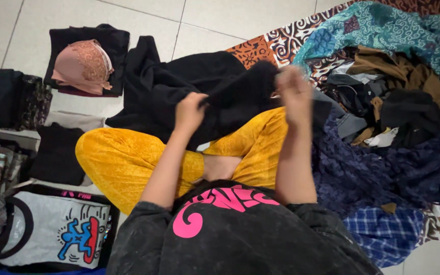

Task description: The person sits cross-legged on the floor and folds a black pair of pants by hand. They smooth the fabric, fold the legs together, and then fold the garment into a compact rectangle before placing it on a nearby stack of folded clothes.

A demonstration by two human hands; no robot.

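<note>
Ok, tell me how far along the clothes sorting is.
Done: folded stacks lie on the floor at the left, among them a black pile topped with a pink piece and a printed white shirt. In hand: the left hand and right hand both grip a black garment over the lap. Left: a large unfolded heap of clothes on the right.

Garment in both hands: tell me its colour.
Plain black garment, shown in the head view.

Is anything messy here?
Yes. The clothes pile on the right is a jumbled heap, while the folded stacks on the left lie neat. Both hands, left and right, grip a black garment.
</note>
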